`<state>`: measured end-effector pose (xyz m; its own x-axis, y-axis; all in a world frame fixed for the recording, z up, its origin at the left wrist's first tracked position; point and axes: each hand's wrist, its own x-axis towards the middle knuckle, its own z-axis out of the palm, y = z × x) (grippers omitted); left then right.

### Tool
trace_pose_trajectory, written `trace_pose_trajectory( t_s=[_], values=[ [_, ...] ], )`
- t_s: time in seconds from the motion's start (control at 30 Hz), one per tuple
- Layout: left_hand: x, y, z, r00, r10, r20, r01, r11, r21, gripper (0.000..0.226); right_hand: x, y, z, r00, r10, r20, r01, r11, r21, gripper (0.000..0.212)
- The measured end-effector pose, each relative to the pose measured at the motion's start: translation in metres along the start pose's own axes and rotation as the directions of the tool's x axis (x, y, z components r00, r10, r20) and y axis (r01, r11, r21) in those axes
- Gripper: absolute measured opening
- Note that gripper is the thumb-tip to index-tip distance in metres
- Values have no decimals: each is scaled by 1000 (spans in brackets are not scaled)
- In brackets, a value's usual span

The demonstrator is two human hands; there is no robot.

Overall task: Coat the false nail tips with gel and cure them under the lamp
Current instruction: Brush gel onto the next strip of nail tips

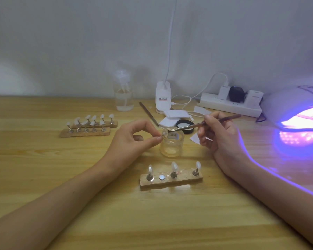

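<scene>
1. Currently logging the head view, the only feed. Left hand (134, 139) sits mid-table, thumb and forefinger pinching one nail tip (164, 133) by its small stand; the other fingers are curled under.
2. Right hand (219, 136) grips a thin brush (206, 123) like a pen, handle angled up to the right. The bristle end reaches the pinched tip; I cannot tell whether it actually touches.
3. That tip is held just over the mouth of a small clear jar (172, 145), which stands on the wooden table (43, 177) between the two hands. A black lid (185, 124) lies just behind it.
4. Near holder (170, 181), a rough wooden strip, lies in front of the jar. It carries three upright tips on metal stands (174, 166), plus one bare metal disc (162, 177) between the left and middle stands.
5. Two far holders (87, 131) lie side by side, touching, to the left of the left hand, both filled with tips.
6. Curing lamp (296, 105) sits at the right edge, lit, casting violet light on the table and on the right forearm.
7. Along the wall: a clear pump bottle (124, 94), a white device (163, 98) with a stalk rising from it, a power strip (228, 105) with plugs, a stack of white pads (175, 114), and a thin stick (148, 113) lying flat.
</scene>
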<state>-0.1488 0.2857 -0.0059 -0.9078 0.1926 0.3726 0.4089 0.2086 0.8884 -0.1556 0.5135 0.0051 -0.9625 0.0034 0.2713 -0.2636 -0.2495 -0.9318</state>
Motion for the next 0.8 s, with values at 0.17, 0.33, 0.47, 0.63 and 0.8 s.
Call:
trace_pose_trajectory(
  t_s=[0.17,0.33,0.47,0.63,0.8],
  values=[
    [0,1,0,1000,-2,-4,2,1000,2,13,0,1,1,999,-21,41,22,999,-36,21],
    [0,2,0,1000,-12,-6,12,1000,-3,15,1,1,0,1000,-1,13,1,1000,25,21],
    [0,2,0,1000,-11,-10,11,1000,8,15,1,3,0,1000,-6,18,7,999,-42,22],
    [0,1,0,1000,-9,-9,9,1000,4,12,1,1,0,999,-9,50,8,1000,25,25],
    [-1,1,0,1000,-4,-7,4,1000,0,11,0,2,0,1000,-6,0,6,1000,-26,21]
  ],
)
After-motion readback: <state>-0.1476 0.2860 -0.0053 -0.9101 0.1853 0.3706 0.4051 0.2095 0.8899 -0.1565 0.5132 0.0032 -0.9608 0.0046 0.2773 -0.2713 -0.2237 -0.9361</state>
